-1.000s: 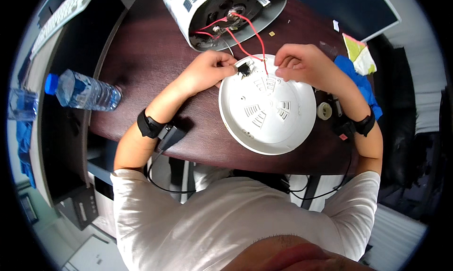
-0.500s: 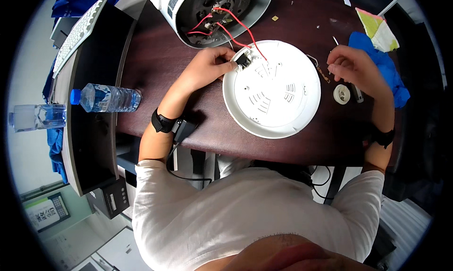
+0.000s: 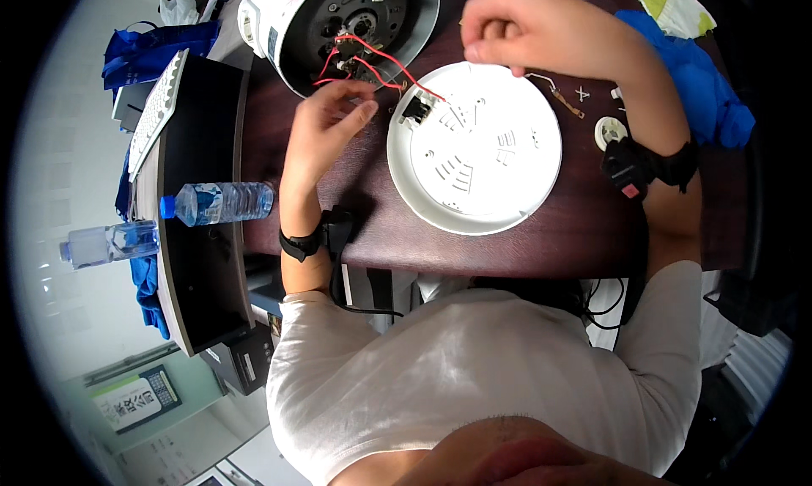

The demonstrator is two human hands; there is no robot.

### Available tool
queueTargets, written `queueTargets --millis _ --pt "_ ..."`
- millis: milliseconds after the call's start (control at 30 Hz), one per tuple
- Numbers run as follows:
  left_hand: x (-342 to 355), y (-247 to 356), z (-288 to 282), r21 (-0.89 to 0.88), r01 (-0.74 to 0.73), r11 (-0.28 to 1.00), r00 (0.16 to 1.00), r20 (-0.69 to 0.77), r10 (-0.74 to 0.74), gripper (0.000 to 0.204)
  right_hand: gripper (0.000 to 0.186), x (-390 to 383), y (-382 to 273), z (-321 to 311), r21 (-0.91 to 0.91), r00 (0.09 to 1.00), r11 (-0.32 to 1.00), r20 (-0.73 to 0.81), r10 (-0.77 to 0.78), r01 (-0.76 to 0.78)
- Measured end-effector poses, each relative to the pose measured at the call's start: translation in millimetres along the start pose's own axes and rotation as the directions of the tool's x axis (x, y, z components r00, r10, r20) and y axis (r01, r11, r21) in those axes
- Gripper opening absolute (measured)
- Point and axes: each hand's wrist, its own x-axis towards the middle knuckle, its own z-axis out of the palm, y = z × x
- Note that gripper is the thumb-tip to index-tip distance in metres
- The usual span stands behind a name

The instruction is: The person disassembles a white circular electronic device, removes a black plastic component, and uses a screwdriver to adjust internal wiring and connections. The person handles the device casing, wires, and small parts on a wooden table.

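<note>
Left hand [image 3: 328,131] has come off the white disc [image 3: 482,160].

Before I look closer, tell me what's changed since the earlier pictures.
The left hand has released the edge of the white disc by the black part, moving leftward. The right hand has moved from right of the disc to its far edge. The red wires still run from disc to white housing.

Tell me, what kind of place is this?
Maybe an office or workroom. There's a dark brown desk, what looks like a white keyboard off to the left, and an opened electric appliance with red wires showing.
</note>
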Motion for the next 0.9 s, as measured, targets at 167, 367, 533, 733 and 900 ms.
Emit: queueTargets --millis 167,367,533,733,900 --pt "-10.2 22.5 6.2 0.132 -0.12 0.984 0.976 -0.166 0.141 0.026 0.027 -14.0 -22.8 -27.7 -0.14 0.972 0.963 0.018 0.233 -0.228" --pt "-11.3 32.7 30.0 0.259 -0.133 0.957 0.984 -0.08 0.159 0.027 0.032 -45.8 -35.9 -58.8 -0.27 0.864 0.822 -0.117 0.49 -0.502" --pt "-11.0 33.8 41.9 0.321 -0.192 0.927 0.966 -0.108 0.237 0.014 0.032 -81.9 -42.2 -81.7 -0.256 0.873 0.862 -0.349 0.34 -0.438" --pt "-17.2 35.1 45.3 0.437 -0.24 0.867 0.946 -0.097 0.311 0.017 0.034 -94.6 -37.6 -86.4 -0.226 0.842 0.86 -0.42 0.339 -0.458" --pt "-19.2 33.1 46.2 0.541 -0.293 0.788 0.912 -0.09 0.401 0.02 0.035 -100.4 -38.3 -85.7 -0.278 0.855 0.862 -0.437 0.279 -0.424"
